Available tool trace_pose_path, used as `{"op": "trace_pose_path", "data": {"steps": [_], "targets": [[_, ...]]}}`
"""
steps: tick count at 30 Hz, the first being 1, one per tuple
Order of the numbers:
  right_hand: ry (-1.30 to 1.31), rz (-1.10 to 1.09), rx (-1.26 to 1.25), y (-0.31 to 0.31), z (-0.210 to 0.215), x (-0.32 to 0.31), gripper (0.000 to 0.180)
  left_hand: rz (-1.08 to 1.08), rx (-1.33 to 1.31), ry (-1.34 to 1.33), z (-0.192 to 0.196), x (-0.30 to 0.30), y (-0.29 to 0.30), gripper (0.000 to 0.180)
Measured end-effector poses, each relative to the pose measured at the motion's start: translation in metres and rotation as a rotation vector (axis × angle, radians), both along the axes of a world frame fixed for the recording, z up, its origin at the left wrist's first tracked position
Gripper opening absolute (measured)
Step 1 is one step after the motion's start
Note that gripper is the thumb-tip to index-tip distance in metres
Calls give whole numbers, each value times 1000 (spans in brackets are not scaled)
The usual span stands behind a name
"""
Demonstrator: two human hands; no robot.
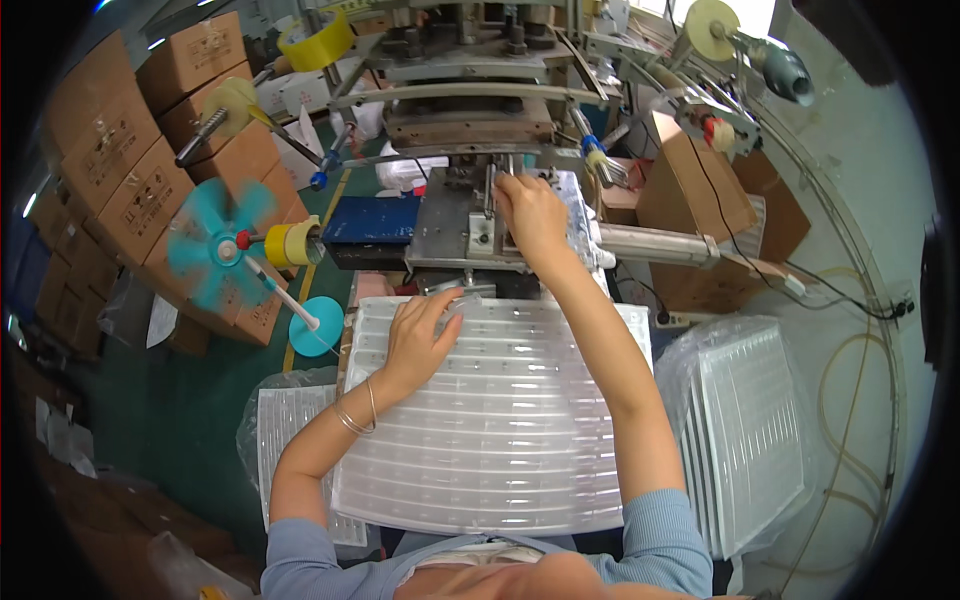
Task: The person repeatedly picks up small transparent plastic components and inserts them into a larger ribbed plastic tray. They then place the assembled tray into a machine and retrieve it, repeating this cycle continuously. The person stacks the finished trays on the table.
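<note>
Reaching far ahead, the right hand [532, 220] rests on the metal machine [465, 225], fingers bent around a small part there that is too hidden to tell. The left hand [420, 335] lies on the far left edge of the clear plastic tray [500, 430], fingers curled on a small clear piece. A teal fan [215, 245] spins at the left.
</note>
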State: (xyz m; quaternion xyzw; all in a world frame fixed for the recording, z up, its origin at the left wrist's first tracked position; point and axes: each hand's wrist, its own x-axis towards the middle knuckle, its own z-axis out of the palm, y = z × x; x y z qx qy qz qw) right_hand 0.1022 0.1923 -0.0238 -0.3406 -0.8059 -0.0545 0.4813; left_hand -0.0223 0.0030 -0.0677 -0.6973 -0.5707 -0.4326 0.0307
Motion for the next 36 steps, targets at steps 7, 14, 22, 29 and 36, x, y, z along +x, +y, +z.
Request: {"op": "trace_pose_path", "data": {"steps": [7, 14, 22, 29, 36], "targets": [[48, 173, -133, -10, -7, 67, 45, -307, -259, -155, -24, 62, 7, 32], [149, -45, -463, -54, -5, 191, 31, -472, -17, 65, -46, 182, 45, 21], [126, 60, -586, -73, -13, 199, 18, -301, -260, 214, -38, 158, 51, 26], [-147, 418, -506, -116, -31, 79, 12, 6, -122, -98, 2, -24, -12, 20], [-436, 721, -134, -175, -71, -45, 33, 299, -196, -288, 20, -91, -69, 16]]}}
